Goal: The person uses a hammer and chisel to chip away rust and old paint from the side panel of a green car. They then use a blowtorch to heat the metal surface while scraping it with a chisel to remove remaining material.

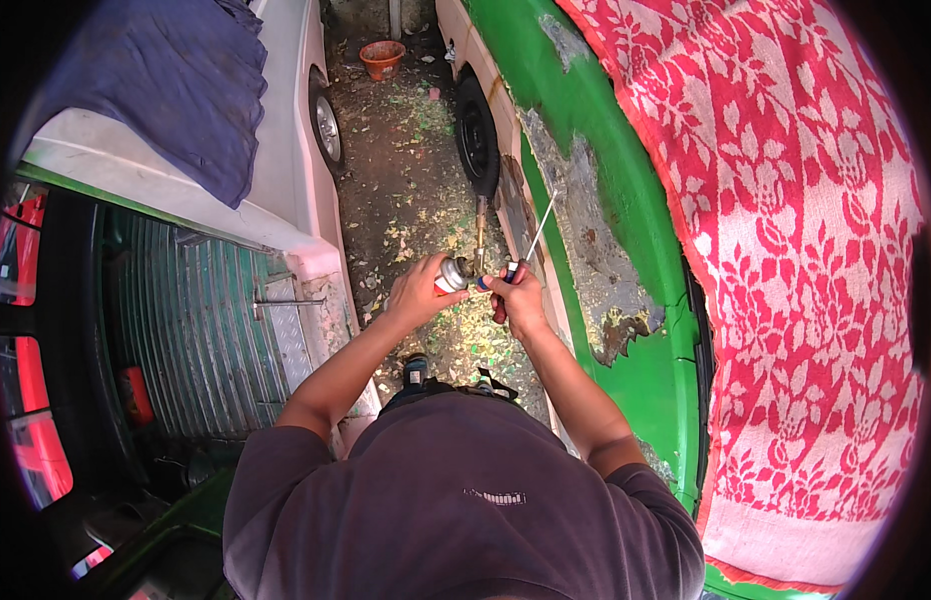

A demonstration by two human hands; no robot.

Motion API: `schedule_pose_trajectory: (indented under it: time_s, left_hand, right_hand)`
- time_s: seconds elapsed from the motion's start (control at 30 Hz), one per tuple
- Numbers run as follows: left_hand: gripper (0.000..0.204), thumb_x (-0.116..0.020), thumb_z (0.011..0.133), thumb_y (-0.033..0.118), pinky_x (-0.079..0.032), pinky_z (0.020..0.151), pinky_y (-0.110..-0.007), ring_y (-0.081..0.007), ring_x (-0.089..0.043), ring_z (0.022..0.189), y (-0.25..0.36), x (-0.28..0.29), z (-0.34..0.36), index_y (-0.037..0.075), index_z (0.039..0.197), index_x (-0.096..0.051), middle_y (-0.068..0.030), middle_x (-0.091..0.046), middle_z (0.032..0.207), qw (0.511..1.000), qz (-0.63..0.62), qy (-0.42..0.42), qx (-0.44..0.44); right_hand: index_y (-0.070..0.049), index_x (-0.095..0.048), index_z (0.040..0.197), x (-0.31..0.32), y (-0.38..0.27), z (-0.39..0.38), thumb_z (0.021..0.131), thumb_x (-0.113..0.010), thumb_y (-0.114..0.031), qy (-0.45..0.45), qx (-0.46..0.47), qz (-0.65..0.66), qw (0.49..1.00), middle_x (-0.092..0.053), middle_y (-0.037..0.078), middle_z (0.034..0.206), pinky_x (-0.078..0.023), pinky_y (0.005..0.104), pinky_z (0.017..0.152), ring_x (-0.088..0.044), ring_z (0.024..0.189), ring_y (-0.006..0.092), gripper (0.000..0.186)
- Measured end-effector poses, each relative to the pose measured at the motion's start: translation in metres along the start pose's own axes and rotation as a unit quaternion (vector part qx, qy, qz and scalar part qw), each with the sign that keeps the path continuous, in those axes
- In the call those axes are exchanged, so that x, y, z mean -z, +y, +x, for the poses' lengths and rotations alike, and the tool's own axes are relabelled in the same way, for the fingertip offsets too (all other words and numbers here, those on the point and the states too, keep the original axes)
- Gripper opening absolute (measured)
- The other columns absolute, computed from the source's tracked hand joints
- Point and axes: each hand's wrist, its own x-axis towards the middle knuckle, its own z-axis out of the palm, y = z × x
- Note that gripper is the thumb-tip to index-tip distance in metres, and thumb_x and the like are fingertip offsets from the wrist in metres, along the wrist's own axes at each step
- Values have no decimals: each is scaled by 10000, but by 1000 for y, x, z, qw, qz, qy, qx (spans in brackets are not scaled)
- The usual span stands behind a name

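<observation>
Brass-tipped torch [452, 276] sits over the aisle [376, 205]: the left hand [417, 292] wraps its can, while the right hand [522, 299] grips a screwdriver [543, 230] close beside the torch's head. I can't make out a flame; if lit, the nozzle, aimed toward the tyre [476, 135], could scorch rubber, or a drifting flame catch the towel [806, 250]. The screwdriver's exposed shaft could scratch the green panel [601, 110] if that wrist swings. White bodywork [286, 110] under a blue cloth [176, 90] limits room leftward; flakes [456, 340] litter the ground, and an orange basin [384, 66] stands farther ahead.
</observation>
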Motion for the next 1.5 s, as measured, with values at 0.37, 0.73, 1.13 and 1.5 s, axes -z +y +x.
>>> schedule_pose_trajectory:
  time_s: [0.37, 0.73, 1.13, 1.5]
  left_hand:
    - [799, -816, 729, 451, -506, 898, -435, -330, -619, 1100, -2, -2, -1, 75, 1345, -472, -146, -600, 1200, 1000, 4, 22, -10]
    - [805, -841, 685, 481, -498, 957, -411, -321, -615, 1139, -7, 7, -8, 95, 1311, -512, -141, -606, 1251, 985, -126, -72, -94]
    - [810, -861, 683, 429, -485, 950, -363, -275, -629, 1105, -7, 4, -17, 28, 1297, -517, -146, -619, 1196, 974, -186, -47, -119]
    - [779, -848, 686, 444, -504, 933, -381, -298, -638, 1101, -13, 1, -19, 79, 1291, -521, -134, -628, 1201, 974, -184, -40, -123]
  right_hand:
    - [-60, -507, 1005, 11, 3, 3, 968, -619, -289, 0, -25, 24, 999, -586, 53, 792, -464, 300, 442, -539, 565, 141, 258]
    - [-83, -502, 879, 20, -39, 33, 961, -481, -440, -30, -22, 91, 995, -485, 48, 587, -330, 282, 403, -424, 469, 145, 367]
    - [-80, -504, 749, 1, -51, 52, 918, -375, -450, -26, -121, 48, 991, -479, 61, 554, -302, 298, 359, -384, 403, 170, 426]
    - [-60, -509, 636, -12, -50, 50, 907, -355, -427, -23, -93, 47, 994, -460, 84, 492, -261, 307, 316, -363, 339, 183, 482]
